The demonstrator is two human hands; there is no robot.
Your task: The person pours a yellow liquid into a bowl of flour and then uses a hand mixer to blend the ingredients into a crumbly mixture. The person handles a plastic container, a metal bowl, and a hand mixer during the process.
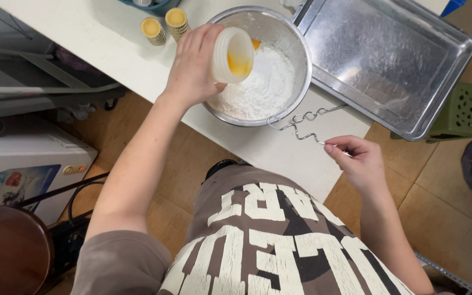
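Tipping sideways over flour bowl (301,65): plastic cup (231,54), mouth facing the wearer.

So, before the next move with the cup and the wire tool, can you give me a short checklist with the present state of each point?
1. Left hand grips the small translucent plastic cup: ok.
2. Cup mouth lies over the round steel bowl of white flour, not over the table: ok.
3. Yellow liquid remains in the tilted cup: ok, some is visible inside.
4. Right hand pinches the end of the bent wire mixing hook: ok.
5. Hook's other end rests against the bowl rim: cannot tell if they touch.
6. Bowl sits fully on the white table: ok, but close to the front edge.
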